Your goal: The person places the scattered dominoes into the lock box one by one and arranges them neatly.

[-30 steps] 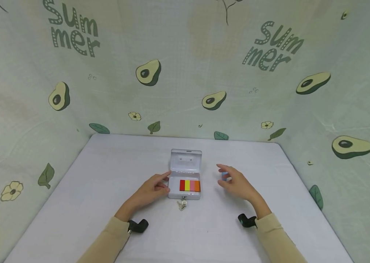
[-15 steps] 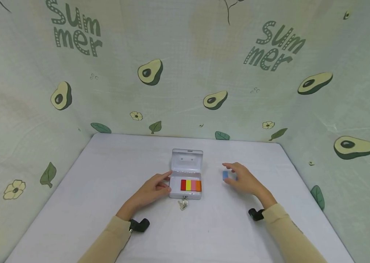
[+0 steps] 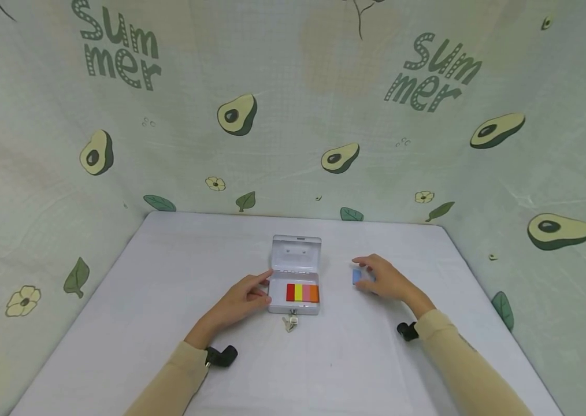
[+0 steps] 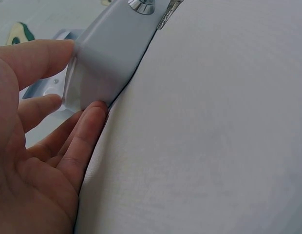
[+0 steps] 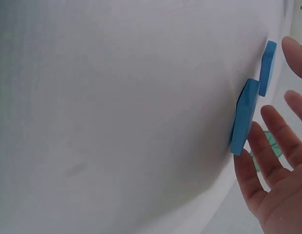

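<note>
A small pale-grey metal cash box (image 3: 276, 292) stands on the table with its lid (image 3: 295, 254) raised. Side by side in it lie a red block (image 3: 290, 293), a yellow block (image 3: 299, 293), a pink block (image 3: 306, 293) and an orange block (image 3: 314, 293). My left hand (image 3: 238, 300) touches the box's left side with loosely bent fingers, the thumb by its near corner. Over to the right, my right hand (image 3: 389, 280) is spread beside two thin blue blocks. The right wrist view shows the larger blue block (image 5: 245, 117) near the fingertips and the smaller one (image 5: 268, 68) beyond; neither is gripped.
Keys (image 3: 289, 325) hang at the lock on the box's front. White cloth covers the table (image 3: 210, 248). A printed curtain (image 3: 282, 75) closes off the back and both sides. A black wrist camera (image 3: 222, 356) sits on the left sleeve.
My right hand has shifted right and slightly away over the second, leaving more of the blue blocks in sight. The left hand and the box have stayed in place.
</note>
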The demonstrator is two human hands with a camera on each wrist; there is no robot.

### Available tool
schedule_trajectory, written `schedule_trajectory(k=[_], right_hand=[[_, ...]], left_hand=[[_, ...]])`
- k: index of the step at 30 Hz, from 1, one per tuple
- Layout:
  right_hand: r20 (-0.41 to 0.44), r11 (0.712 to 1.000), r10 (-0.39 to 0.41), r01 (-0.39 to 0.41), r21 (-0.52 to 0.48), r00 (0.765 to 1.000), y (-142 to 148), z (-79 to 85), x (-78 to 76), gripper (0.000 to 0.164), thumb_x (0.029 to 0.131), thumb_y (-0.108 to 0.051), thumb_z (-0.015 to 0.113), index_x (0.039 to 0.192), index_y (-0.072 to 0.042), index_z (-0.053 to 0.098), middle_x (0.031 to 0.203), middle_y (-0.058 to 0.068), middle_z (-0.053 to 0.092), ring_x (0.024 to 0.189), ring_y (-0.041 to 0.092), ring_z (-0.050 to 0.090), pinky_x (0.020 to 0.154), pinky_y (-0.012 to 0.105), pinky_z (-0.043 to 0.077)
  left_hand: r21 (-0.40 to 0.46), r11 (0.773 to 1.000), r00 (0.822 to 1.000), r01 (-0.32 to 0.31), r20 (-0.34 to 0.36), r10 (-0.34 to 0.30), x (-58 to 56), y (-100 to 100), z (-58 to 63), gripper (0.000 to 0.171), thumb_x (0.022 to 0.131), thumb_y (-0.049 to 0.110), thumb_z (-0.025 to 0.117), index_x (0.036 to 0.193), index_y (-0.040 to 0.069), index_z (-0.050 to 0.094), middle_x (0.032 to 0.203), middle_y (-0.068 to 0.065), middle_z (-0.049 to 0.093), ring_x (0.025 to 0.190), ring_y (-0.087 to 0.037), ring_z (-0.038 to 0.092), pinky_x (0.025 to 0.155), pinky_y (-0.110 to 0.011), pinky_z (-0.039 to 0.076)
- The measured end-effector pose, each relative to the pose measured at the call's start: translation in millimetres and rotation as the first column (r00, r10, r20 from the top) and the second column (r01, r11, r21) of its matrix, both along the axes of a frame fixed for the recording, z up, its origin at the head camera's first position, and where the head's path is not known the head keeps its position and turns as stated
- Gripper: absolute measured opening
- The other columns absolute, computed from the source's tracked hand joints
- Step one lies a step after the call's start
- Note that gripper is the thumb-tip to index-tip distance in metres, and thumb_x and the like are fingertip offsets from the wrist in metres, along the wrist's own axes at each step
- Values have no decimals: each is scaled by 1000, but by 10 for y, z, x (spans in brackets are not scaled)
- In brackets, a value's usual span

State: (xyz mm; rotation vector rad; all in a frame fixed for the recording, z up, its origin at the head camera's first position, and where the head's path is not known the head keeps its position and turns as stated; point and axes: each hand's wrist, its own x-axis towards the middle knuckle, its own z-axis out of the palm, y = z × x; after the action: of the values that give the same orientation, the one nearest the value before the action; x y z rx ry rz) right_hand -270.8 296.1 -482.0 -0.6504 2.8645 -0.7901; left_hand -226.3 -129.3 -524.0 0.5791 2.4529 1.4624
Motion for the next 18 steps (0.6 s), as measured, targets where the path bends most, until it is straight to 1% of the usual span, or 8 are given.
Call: schedule_trajectory(k=[5,9,15,18], right_hand=[[11,1000,0,0,12,1000,21,-32,-66,63,94,-28,84,147,-3,60,129,15,64,118,33,61,101,55,52],[5,1000,11,-11,9,1000,32,-45,-97,62,93,-30,84,144,-2,62,127,15,65,117,34,61,102,57,51],[14,1000,2,-2,14,1000,16,-74,-132,58,93,-29,84,140,-2,64,123,15,66,116,35,60,103,58,49],[23,1000,-14,14,21,1000,3,-85,-140,56,92,-28,85,139,-3,66,123,13,66,115,32,60,103,56,50]], left_hand=[[-1,1000,1000,0,0,0,5,-3,-3,69,103,32,72,164,22,43,145,-10,58,116,-19,64,102,-30,53],[-5,1000,1000,-5,7,5,2,5,-2,69,103,32,72,164,23,43,145,-9,58,117,-18,64,103,-29,52],[-12,1000,1000,-13,14,13,10,7,15,69,103,32,72,165,24,42,146,-7,58,117,-17,64,104,-31,53],[-10,1000,1000,-15,16,15,16,4,21,69,103,33,72,165,24,42,146,-8,58,117,-17,64,104,-32,53]])
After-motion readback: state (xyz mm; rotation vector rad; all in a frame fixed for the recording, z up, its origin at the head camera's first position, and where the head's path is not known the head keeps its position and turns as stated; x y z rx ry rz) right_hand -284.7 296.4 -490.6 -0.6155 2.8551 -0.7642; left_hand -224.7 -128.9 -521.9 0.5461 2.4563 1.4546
